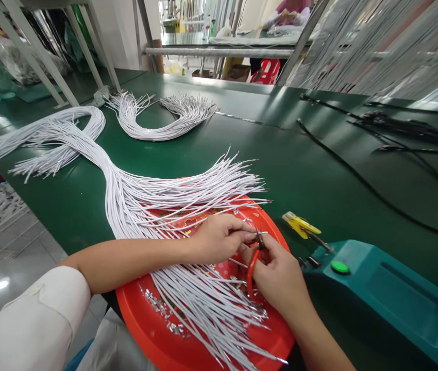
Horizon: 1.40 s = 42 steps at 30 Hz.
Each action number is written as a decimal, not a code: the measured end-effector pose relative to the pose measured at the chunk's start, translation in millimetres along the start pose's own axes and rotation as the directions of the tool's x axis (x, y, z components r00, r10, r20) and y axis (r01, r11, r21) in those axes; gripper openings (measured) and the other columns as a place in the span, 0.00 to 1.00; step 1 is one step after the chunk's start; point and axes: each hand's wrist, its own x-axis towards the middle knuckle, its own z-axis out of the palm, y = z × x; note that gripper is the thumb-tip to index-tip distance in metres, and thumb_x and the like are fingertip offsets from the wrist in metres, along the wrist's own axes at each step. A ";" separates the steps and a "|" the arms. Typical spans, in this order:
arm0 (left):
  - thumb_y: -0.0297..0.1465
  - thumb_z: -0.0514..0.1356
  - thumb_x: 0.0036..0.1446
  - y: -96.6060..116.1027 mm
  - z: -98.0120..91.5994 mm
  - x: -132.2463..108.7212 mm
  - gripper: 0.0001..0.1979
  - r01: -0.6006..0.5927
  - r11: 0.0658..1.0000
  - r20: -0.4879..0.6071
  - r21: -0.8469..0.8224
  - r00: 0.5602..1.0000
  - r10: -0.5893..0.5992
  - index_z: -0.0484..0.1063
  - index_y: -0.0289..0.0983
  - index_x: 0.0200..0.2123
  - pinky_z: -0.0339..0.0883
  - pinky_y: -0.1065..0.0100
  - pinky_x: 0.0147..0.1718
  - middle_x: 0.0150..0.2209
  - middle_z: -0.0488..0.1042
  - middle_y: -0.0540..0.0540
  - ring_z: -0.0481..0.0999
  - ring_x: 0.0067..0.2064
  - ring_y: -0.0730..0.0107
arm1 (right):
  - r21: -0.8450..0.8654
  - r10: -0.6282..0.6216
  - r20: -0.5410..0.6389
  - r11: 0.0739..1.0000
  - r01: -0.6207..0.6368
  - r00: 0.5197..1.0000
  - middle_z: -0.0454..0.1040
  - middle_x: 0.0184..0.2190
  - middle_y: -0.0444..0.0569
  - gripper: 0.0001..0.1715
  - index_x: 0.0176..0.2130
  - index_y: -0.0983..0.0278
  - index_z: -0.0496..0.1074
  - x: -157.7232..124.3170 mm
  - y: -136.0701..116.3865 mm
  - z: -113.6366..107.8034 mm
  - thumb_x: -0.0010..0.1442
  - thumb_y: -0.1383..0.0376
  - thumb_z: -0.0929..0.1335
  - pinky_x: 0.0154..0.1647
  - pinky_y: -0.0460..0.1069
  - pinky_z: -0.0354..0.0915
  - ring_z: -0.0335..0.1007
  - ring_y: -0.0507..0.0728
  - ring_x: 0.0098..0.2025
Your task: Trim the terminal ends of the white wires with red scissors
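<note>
A pair of red-handled scissors is in my right hand, its dark blades pointing up beside my left fingertips. With fingers pinched, my left hand holds a white cord whose end shows near the blades. Both hands are over a red tray with a patterned bottom. Long white cords fan across the tray, some under my left forearm and others beyond it. Small silvery scraps lie scattered on the tray bottom. Whether the blades touch the cord is hard to make out.
A teal machine with a green button and a yellow-tagged part stands at right. Bundled white cords lie on the green table, black cords at far right. Metal legs rise back left. Another person is at the back.
</note>
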 end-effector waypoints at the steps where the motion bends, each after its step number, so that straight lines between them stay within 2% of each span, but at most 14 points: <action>1: 0.24 0.57 0.53 -0.6 -0.1 0.1 0.07 -0.010 1.000 -0.002 0.022 1.000 0.010 0.76 0.32 0.32 0.66 0.75 0.31 0.31 0.76 0.47 0.73 0.30 0.76 | -0.002 0.002 0.001 1.000 -0.002 1.000 0.69 0.19 0.44 0.13 0.28 0.61 0.68 0.0 0.3 0.0 0.48 0.55 0.65 0.20 0.46 0.59 0.62 0.53 0.20; 12: 0.26 0.56 0.54 -2.0 -3.7 -0.2 0.08 -0.126 0.959 0.022 0.252 0.992 0.124 0.75 0.34 0.30 0.64 0.73 0.34 0.30 0.76 0.48 0.72 0.33 0.74 | 0.037 0.006 0.084 0.999 -0.009 0.996 0.70 0.19 0.44 0.11 0.28 0.61 0.68 1.8 8.4 -1.3 0.49 0.56 0.65 0.24 0.48 0.63 0.67 0.56 0.24; 17: 0.25 0.56 0.54 -2.4 -4.3 -0.9 0.08 -0.152 0.963 -0.006 0.224 0.987 0.158 0.76 0.32 0.31 0.64 0.73 0.33 0.31 0.76 0.46 0.72 0.33 0.74 | 0.082 0.018 0.116 0.996 -0.028 0.993 0.72 0.24 0.45 0.12 0.31 0.62 0.69 2.5 9.0 -1.4 0.49 0.56 0.66 0.25 0.48 0.63 0.67 0.56 0.25; 21: 0.26 0.56 0.54 -2.3 -4.7 0.9 0.09 -0.116 0.980 -0.046 0.163 0.991 0.125 0.76 0.32 0.33 0.65 0.73 0.34 0.32 0.77 0.46 0.73 0.33 0.74 | 0.111 0.037 0.139 0.992 -0.053 0.990 0.72 0.25 0.44 0.12 0.32 0.62 0.69 2.6 7.6 -2.2 0.49 0.57 0.67 0.27 0.48 0.64 0.67 0.55 0.25; 23: 0.26 0.56 0.54 -1.8 -4.4 2.2 0.09 -0.053 0.989 -0.078 0.141 0.995 0.065 0.76 0.32 0.35 0.65 0.73 0.35 0.33 0.77 0.45 0.73 0.34 0.74 | 0.132 0.030 0.072 0.990 -0.039 0.997 0.71 0.23 0.44 0.12 0.31 0.62 0.68 2.2 7.0 -2.6 0.49 0.57 0.68 0.26 0.48 0.63 0.66 0.54 0.25; 25: 0.27 0.57 0.54 -1.5 -4.2 3.3 0.09 0.010 0.992 -0.087 0.123 0.996 0.001 0.76 0.32 0.36 0.66 0.73 0.35 0.34 0.78 0.45 0.74 0.34 0.73 | 0.189 0.032 -0.088 0.982 -0.014 0.996 0.70 0.23 0.44 0.13 0.31 0.62 0.67 1.7 6.8 -2.5 0.49 0.56 0.69 0.26 0.48 0.64 0.67 0.54 0.25; 27: 0.27 0.57 0.54 -1.7 -4.4 3.7 0.09 0.027 0.990 -0.062 0.138 0.998 -0.018 0.76 0.32 0.36 0.66 0.73 0.35 0.34 0.78 0.45 0.74 0.34 0.73 | 0.251 0.017 -0.273 0.967 0.054 0.962 0.72 0.26 0.45 0.14 0.33 0.62 0.67 1.4 7.8 -2.0 0.49 0.56 0.70 0.29 0.49 0.65 0.69 0.55 0.28; 29: 0.27 0.57 0.54 -3.0 -5.1 3.7 0.09 -0.006 0.982 -0.022 0.187 1.000 0.010 0.77 0.33 0.35 0.65 0.73 0.35 0.34 0.78 0.45 0.74 0.34 0.73 | 0.257 -0.039 -0.383 0.955 0.148 0.923 0.74 0.32 0.48 0.14 0.35 0.61 0.67 1.4 10.4 -1.5 0.51 0.58 0.70 0.34 0.51 0.66 0.71 0.56 0.33; 32: 0.29 0.56 0.55 -6.7 -6.1 3.7 0.10 -0.055 0.963 0.014 0.264 0.998 0.053 0.77 0.34 0.36 0.65 0.73 0.35 0.34 0.78 0.46 0.74 0.34 0.73 | 0.113 -0.157 -0.388 0.970 0.216 0.908 0.76 0.36 0.49 0.11 0.37 0.60 0.68 1.6 16.7 -2.4 0.53 0.59 0.69 0.38 0.52 0.66 0.72 0.57 0.36; 35: 0.29 0.55 0.56 -9.8 -6.4 3.8 0.11 -0.050 0.944 0.025 0.325 0.999 0.044 0.77 0.35 0.36 0.65 0.73 0.35 0.34 0.78 0.47 0.74 0.35 0.73 | -0.171 -0.309 -0.360 0.949 0.264 0.880 0.76 0.33 0.48 0.09 0.37 0.60 0.70 2.6 23.8 -5.9 0.54 0.60 0.67 0.34 0.51 0.65 0.72 0.57 0.32; 37: 0.28 0.54 0.56 -9.8 -6.1 3.5 0.11 -0.031 0.937 0.048 0.349 0.999 0.016 0.77 0.35 0.36 0.65 0.73 0.36 0.34 0.79 0.47 0.75 0.36 0.72 | -0.370 -0.478 -0.278 0.854 0.366 0.834 0.76 0.31 0.49 0.09 0.36 0.61 0.71 3.3 27.7 -8.9 0.53 0.64 0.65 0.31 0.50 0.64 0.72 0.57 0.31; 39: 0.27 0.54 0.55 -7.8 -5.9 2.9 0.11 -0.011 0.925 0.084 0.380 0.996 -0.022 0.77 0.35 0.35 0.66 0.72 0.36 0.35 0.79 0.46 0.75 0.36 0.71 | -0.516 -0.617 -0.140 0.713 0.475 0.775 0.76 0.28 0.50 0.13 0.35 0.62 0.72 3.5 30.8 -11.2 0.50 0.68 0.63 0.28 0.49 0.61 0.72 0.58 0.30; 41: 0.26 0.54 0.55 -5.0 -5.7 1.9 0.12 -0.004 0.895 0.119 0.446 0.991 -0.055 0.77 0.34 0.35 0.66 0.70 0.37 0.36 0.79 0.45 0.75 0.37 0.69 | -0.611 -0.654 -0.027 0.609 0.505 0.756 0.75 0.25 0.50 0.14 0.33 0.62 0.73 3.0 32.7 -11.7 0.47 0.69 0.62 0.23 0.48 0.56 0.70 0.57 0.27; 42: 0.26 0.53 0.55 -3.9 -5.6 1.3 0.12 -0.017 0.874 0.140 0.486 0.988 -0.058 0.77 0.34 0.35 0.67 0.69 0.38 0.36 0.79 0.44 0.75 0.38 0.67 | -0.646 -0.638 -0.001 0.588 0.487 0.770 0.75 0.23 0.50 0.13 0.32 0.62 0.73 2.6 33.2 -11.2 0.47 0.68 0.62 0.22 0.48 0.53 0.69 0.57 0.25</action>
